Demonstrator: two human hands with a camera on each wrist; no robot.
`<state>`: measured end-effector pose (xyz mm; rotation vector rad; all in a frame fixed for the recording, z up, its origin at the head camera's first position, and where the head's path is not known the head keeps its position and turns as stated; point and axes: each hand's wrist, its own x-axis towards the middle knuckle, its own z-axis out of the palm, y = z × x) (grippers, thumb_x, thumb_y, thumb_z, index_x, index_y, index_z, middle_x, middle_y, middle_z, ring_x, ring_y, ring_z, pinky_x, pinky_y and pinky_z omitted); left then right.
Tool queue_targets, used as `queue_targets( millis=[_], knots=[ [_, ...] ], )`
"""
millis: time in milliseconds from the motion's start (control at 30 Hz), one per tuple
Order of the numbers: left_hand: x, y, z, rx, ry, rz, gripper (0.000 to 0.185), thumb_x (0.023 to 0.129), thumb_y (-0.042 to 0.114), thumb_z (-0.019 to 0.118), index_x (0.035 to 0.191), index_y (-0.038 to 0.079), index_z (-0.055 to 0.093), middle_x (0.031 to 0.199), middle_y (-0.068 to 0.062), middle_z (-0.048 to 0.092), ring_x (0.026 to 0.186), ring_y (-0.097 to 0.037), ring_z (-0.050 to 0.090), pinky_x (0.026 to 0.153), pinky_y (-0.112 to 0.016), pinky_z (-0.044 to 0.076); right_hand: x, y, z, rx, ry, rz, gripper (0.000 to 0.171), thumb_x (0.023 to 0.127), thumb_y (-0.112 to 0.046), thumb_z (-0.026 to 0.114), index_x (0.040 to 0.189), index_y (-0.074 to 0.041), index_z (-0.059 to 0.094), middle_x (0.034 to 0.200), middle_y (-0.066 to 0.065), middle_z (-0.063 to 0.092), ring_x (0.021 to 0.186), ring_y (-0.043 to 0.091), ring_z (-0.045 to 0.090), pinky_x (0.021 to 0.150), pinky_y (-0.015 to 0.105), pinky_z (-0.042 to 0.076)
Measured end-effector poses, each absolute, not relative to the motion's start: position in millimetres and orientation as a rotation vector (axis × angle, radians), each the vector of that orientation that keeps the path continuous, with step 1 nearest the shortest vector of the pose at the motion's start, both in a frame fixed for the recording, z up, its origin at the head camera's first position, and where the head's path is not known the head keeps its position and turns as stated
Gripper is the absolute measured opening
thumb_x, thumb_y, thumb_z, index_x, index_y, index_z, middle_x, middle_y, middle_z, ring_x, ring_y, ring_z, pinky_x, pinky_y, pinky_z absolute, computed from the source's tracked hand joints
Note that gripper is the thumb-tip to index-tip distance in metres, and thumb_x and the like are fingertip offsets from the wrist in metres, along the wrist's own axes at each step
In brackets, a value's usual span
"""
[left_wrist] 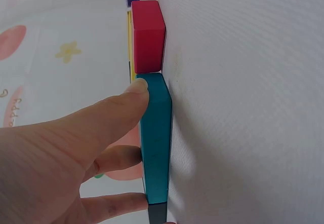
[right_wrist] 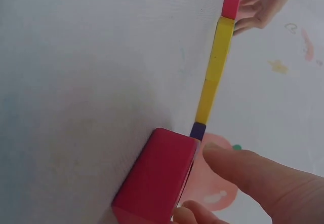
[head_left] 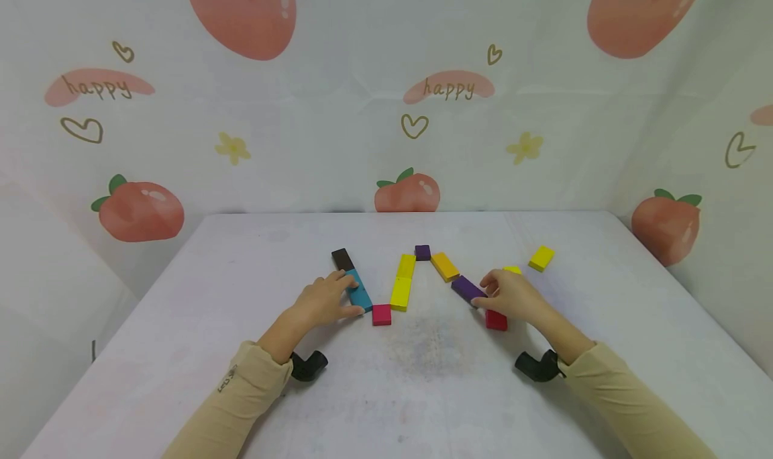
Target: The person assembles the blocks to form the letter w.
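My left hand (head_left: 329, 299) lies on a long teal block (head_left: 360, 291), and in the left wrist view its fingertips (left_wrist: 135, 89) press flat against the teal block (left_wrist: 154, 143). A small pink block (head_left: 381, 314) touches that block's near end, and a dark brown block (head_left: 342, 258) touches its far end. My right hand (head_left: 513, 294) sits over a red block (head_left: 496, 319) beside a purple block (head_left: 467, 288). The right wrist view has my thumb (right_wrist: 253, 176) and a finger pinching the red block (right_wrist: 157, 178).
Coloured blocks form a zigzag on the white table (head_left: 423, 385): two yellow blocks (head_left: 402, 281), a small purple block (head_left: 423, 251), an orange block (head_left: 445, 266). A loose yellow block (head_left: 541, 258) lies at the far right. Printed cloth walls enclose the table.
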<state>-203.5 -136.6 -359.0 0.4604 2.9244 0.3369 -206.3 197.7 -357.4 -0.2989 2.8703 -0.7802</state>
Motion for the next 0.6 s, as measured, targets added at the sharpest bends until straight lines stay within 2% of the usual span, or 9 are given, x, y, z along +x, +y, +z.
queue_targets(
  millis=[200, 600],
  knots=[
    [-203.4, -137.2, -359.2, 0.466, 2.923, 0.34, 0.047, 0.084, 0.039, 0.066, 0.122, 0.013, 0.054, 0.143, -0.02, 0.04, 0.112, -0.044, 0.052, 0.091, -0.058, 0.045, -209.1, 202.1, -358.8, -0.328, 2.814, -0.793, 0.042, 0.081, -0.025, 0.071, 0.108, 0.004, 0.058, 0.099, 0.018, 0.065, 0.088, 0.024, 0.06, 0.078, 0.038, 0.053],
    [-203.4, -137.2, -359.7, 0.458, 2.922, 0.342, 0.048, 0.084, 0.039, 0.066, 0.123, 0.014, 0.054, 0.144, -0.02, 0.04, 0.113, -0.044, 0.051, 0.092, -0.057, 0.045, -215.0, 202.1, -364.3, -0.356, 2.761, -0.84, 0.035, 0.082, -0.021, 0.07, 0.106, 0.001, 0.057, 0.096, 0.016, 0.065, 0.082, 0.02, 0.059, 0.074, 0.034, 0.054]
  ],
)
